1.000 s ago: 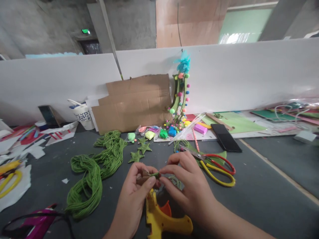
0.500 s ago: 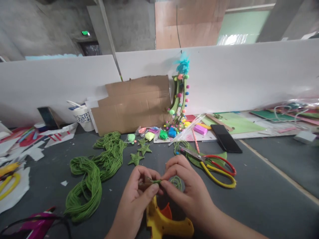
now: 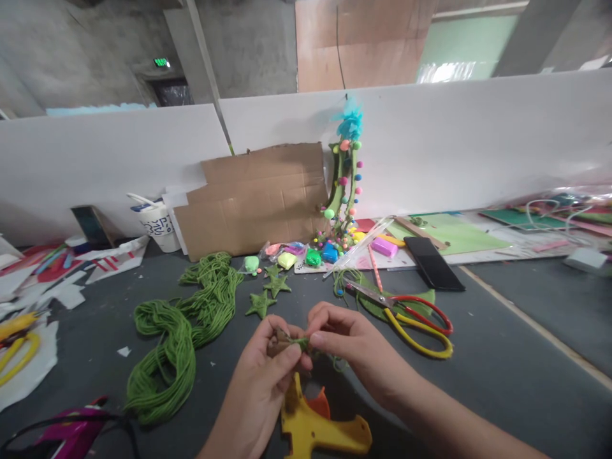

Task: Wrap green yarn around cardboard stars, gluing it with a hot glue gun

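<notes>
Centrally, both hands meet over the near part of the dark, smooth tabletop (image 3: pixel 507 357). The left hand (image 3: pixel 261 376) pinches a small brown piece (image 3: pixel 280 345) between thumb and curled fingers; green fibrous material covers its right end. The right hand (image 3: pixel 354 341) has thumb and forefinger pressed together at that green end. Finger overlap hides the full outline of the piece.

Directly below the hands lies a rigid yellow tool (image 3: pixel 308 424) with an orange trigger (image 3: pixel 319 403); its upper tip is close to the left hand. A thin green strand (image 3: pixel 338 363) loops just beside the right hand's underside.

Left of the hands, the soft, ropy green yarn (image 3: pixel 210 296) forms two joined bundles with rounded outer edges. A strip of tabletop separates it from the left hand. Fuzzy five-pointed green stars (image 3: pixel 261 304) lie just beyond the fingers.

To the right, metal-bladed scissors (image 3: pixel 399 315) with red and yellow handle loops rest across a flat green piece (image 3: pixel 425 298), near the right hand. Their yellow loop borders a wider stretch of tabletop. At the rear, corrugated brown cardboard (image 3: pixel 258 204) with a stepped left edge stands upright.
</notes>
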The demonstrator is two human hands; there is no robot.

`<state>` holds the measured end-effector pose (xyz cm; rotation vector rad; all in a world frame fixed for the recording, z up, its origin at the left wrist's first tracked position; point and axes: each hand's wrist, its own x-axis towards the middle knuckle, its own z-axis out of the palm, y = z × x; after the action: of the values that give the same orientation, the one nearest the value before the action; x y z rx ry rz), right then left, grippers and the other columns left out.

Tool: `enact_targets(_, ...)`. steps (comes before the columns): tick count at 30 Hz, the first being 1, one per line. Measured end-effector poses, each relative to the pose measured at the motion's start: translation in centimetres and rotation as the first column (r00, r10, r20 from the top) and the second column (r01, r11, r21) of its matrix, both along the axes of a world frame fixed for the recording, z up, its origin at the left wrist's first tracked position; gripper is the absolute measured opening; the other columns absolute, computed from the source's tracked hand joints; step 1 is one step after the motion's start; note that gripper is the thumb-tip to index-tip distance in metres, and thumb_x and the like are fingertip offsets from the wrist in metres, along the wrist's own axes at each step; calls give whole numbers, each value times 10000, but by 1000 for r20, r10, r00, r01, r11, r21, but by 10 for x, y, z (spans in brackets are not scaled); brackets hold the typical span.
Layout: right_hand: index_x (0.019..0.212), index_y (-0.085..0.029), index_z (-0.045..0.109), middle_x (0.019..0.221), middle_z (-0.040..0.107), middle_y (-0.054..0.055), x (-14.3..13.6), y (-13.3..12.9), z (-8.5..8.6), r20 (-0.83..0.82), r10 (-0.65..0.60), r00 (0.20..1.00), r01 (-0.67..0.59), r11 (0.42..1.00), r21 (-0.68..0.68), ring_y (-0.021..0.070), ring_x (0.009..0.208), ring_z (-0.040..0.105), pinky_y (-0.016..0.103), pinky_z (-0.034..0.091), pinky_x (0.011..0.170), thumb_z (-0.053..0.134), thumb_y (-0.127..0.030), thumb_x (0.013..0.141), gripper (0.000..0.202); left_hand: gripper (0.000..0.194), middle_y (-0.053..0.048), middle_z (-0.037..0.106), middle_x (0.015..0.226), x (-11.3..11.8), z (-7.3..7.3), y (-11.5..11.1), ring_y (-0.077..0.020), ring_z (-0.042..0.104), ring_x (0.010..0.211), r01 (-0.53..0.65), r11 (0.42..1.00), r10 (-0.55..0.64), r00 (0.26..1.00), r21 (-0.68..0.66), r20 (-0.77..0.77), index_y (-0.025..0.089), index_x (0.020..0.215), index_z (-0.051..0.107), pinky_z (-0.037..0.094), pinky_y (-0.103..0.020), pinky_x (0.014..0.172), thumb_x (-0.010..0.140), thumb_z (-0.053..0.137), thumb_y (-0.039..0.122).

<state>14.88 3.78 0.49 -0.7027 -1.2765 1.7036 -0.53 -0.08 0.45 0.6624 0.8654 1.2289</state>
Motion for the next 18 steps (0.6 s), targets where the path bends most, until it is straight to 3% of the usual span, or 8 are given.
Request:
enact_targets(6, 698, -187, 558, 712, 516, -28, -9, -6, -4, -160, 44, 986, -67, 988, -142, 118, 626, 531, 266, 396, 646, 698, -259, 748, 166, 164, 37, 613, 774, -1, 0, -2, -79, 592, 625, 36, 999, -37, 999, 14, 39, 208, 789, 560, 475, -176, 613, 745, 655, 80)
enact_targets(9, 758, -191, 567, 718, 538, -13, -7, -5, -2, -130, 45, 991, -63, 988, -139, 134, 648, 529, 279, 406, 653, 618, -315, 811, 144, 150, 31, 616, 769, -2, 2, -1, -70, 584, 611, 29, 999, -30, 997, 15, 69, 200, 786, 567, 476, -170, 618, 744, 661, 91)
enact_targets(11, 779, -198, 595, 750, 551, -6, -5, -5, 1, 27, -91, 995, 90, 995, 35, 142, 703, 531, 281, 406, 686, 600, -269, 816, 80, 144, 25, 620, 762, -1, 4, -1, -74, 578, 618, -30, 999, 29, 999, 27, 43, 198, 776, 560, 474, -169, 618, 745, 662, 101)
enact_targets(13, 773, -207, 622, 779, 556, -3, -5, -6, 4, 186, -310, 932, 238, 914, 330, 151, 763, 535, 280, 403, 718, 625, -180, 778, 28, 155, 24, 625, 768, 1, 6, -1, -82, 577, 629, -107, 993, 107, 994, 42, -1, 201, 765, 550, 476, -175, 625, 736, 671, 111)
enact_targets(16, 776, -204, 641, 795, 559, 10, -7, -9, 5, 256, -489, 834, 259, 757, 599, 163, 787, 544, 284, 417, 708, 624, -127, 759, 81, 162, 28, 626, 771, 5, 5, -3, -89, 577, 645, -174, 982, 180, 980, 72, -83, 203, 751, 549, 477, -183, 639, 718, 693, 138)
enact_targets(18, 765, -194, 641, 780, 560, 14, -9, -11, 5, 263, -511, 819, 247, 726, 642, 162, 773, 549, 278, 427, 686, 614, -113, 761, 86, 146, 31, 622, 769, 7, 3, -4, -92, 577, 658, -199, 974, 214, 965, 106, -155, 205, 754, 557, 471, -180, 641, 720, 693, 164)
